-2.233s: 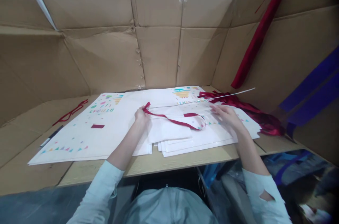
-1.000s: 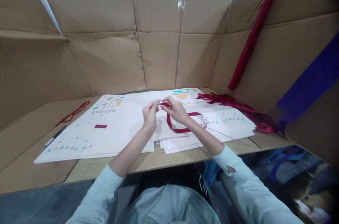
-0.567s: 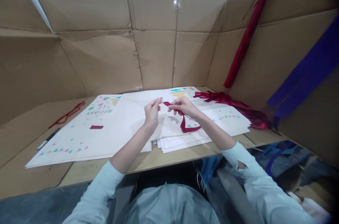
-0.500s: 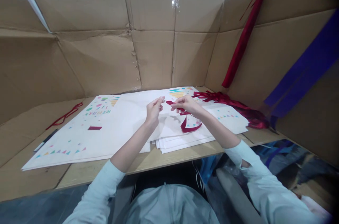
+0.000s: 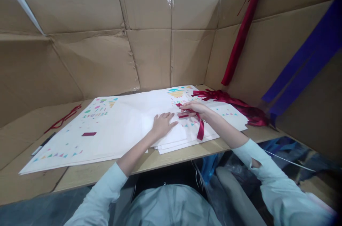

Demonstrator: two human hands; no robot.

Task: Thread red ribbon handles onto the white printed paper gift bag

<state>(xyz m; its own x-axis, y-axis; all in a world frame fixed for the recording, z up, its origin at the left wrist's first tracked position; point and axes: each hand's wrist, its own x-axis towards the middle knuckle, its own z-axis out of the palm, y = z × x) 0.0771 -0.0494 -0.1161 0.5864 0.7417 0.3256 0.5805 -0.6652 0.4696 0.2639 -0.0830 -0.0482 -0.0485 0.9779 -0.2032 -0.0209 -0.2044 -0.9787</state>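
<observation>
My left hand lies flat on the white printed sheets, its fingers spread and nothing in them. To its right, my right hand pinches a dark red ribbon, one end of which hangs down over the sheets. The ribbon's other end pokes out past my right fingertips. Colourful birthday prints show on the sheets at both sides. A short dark red ribbon piece rests on the left sheet.
A bundle of dark red ribbons lies at the right back. Against the right cardboard wall hang a red strip and blue strips. A thin red cord and a dark pen-like object lie at the left.
My left hand has come down from beside the ribbon end and opened flat on the sheets. My right hand keeps the ribbon, moved slightly right, and its loose end now hangs straighter.
</observation>
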